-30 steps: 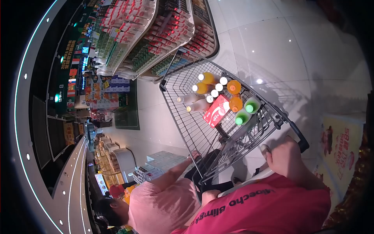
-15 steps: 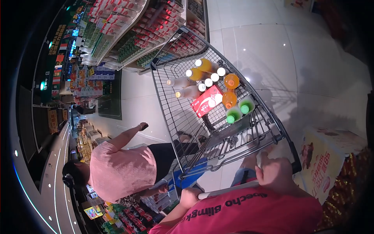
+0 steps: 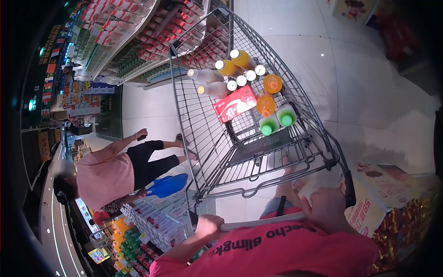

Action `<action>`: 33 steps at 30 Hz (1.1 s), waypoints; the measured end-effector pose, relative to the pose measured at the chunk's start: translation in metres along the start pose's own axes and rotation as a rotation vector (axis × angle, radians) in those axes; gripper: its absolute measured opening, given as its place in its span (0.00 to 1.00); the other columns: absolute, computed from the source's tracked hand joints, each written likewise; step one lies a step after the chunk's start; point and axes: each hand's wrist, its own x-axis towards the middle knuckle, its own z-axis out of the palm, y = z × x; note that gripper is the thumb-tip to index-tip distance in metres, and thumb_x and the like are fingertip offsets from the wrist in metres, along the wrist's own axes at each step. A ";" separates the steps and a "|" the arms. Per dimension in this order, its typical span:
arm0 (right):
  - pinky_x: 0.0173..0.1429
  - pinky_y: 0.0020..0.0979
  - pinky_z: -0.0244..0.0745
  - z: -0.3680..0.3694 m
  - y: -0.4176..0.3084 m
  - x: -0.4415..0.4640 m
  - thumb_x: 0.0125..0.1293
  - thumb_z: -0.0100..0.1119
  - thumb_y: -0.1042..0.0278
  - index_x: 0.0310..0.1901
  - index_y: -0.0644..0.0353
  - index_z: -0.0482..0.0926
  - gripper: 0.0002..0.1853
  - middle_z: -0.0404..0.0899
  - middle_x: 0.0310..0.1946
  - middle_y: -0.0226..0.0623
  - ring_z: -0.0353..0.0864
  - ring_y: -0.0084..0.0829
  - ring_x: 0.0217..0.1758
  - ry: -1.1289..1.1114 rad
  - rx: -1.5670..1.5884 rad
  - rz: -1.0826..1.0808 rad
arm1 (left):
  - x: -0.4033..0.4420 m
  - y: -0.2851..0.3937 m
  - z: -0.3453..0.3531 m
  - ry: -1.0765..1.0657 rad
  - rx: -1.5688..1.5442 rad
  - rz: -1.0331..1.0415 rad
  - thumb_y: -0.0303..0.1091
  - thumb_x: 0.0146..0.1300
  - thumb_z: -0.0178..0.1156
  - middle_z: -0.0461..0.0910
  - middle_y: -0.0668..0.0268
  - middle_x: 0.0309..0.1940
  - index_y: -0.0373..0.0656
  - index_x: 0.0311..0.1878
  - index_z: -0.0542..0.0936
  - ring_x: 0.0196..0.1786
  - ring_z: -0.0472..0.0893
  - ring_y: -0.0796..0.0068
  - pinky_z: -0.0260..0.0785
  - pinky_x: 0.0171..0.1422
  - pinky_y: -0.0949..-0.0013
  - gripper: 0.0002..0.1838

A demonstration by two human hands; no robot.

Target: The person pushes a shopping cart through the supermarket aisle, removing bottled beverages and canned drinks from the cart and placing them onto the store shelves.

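Observation:
My left hand (image 3: 210,227) is wrapped around the left end of the shopping cart handle (image 3: 263,221). My right hand (image 3: 326,207) is curled at the handle's right end, its gripping fingers partly hidden. Ahead of both hands extends the metal wire shopping cart (image 3: 203,177). Inside it stand two green-capped bottles (image 3: 277,121), two orange drink bottles (image 3: 269,94), yellow drink bottles (image 3: 233,63), pale bottles (image 3: 205,82) and several small white-capped bottles (image 3: 246,79). A red-and-white box (image 3: 235,104) lies among them.
A person in a pink top (image 3: 108,177), holding a blue bag (image 3: 168,185), walks left of the cart. Shelves of red-capped bottles (image 3: 161,34) stand ahead left. Stacked goods (image 3: 147,226) lie near left; a printed display box (image 3: 369,203) stands at right. Pale floor tiles (image 3: 295,23) extend ahead.
The person in pink has shifted left in view, away from the cart, and the blue bag shows more fully. The shelves have slid left. Both my hands remain on the handle.

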 end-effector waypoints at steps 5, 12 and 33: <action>0.27 0.41 0.64 -0.028 0.014 0.048 0.55 0.57 0.57 0.13 0.58 0.76 0.18 0.70 0.13 0.38 0.73 0.40 0.18 0.096 0.054 0.025 | 0.064 -0.006 -0.043 -0.062 0.026 0.015 0.53 0.39 0.67 0.75 0.63 0.16 0.44 0.17 0.75 0.21 0.78 0.59 0.71 0.27 0.59 0.21; 0.25 0.40 0.63 -0.065 0.047 0.115 0.54 0.58 0.59 0.15 0.58 0.77 0.16 0.69 0.13 0.36 0.73 0.38 0.16 0.044 0.032 0.021 | 0.144 -0.014 -0.098 -0.056 0.070 0.034 0.52 0.39 0.67 0.75 0.64 0.15 0.45 0.17 0.77 0.20 0.78 0.60 0.71 0.26 0.61 0.19; 0.43 0.41 0.69 -0.199 0.126 0.380 0.60 0.53 0.55 0.13 0.56 0.77 0.22 0.73 0.14 0.36 0.74 0.32 0.15 -0.134 -0.061 -0.400 | 0.408 -0.064 -0.281 -0.023 0.142 0.065 0.53 0.38 0.66 0.71 0.64 0.13 0.45 0.13 0.71 0.19 0.75 0.60 0.67 0.25 0.59 0.22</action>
